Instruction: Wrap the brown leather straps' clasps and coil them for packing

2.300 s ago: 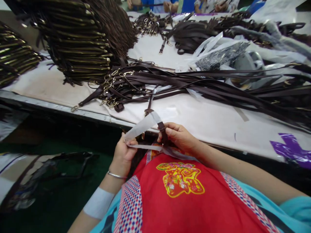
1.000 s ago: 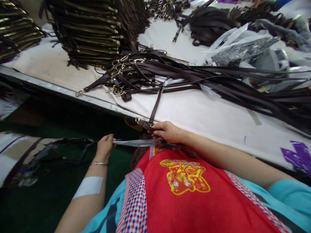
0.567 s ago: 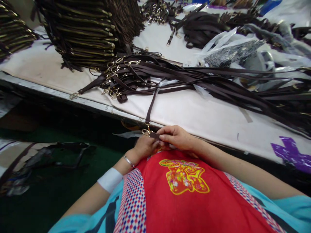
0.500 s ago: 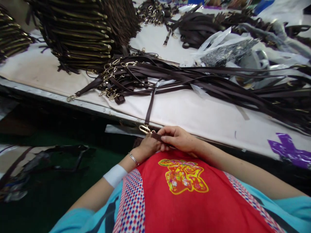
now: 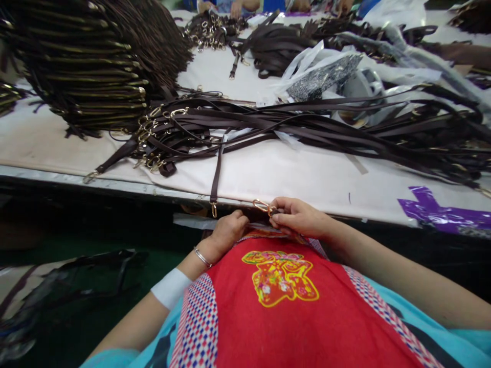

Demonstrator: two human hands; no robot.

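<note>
Pinching strap end [image 5: 274, 211] with gold clip [image 5: 262, 205] in right hand [image 5: 294, 216].
Holding left hand [image 5: 230, 228] curled near hanging strap [image 5: 217, 176]; cannot tell its grip.

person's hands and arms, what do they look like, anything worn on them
The left hand is ungloved, with a silver bangle at the wrist and a white patch farther up. The right hand is ungloved too, without a bangle. Both sleeves are turquoise.
</note>
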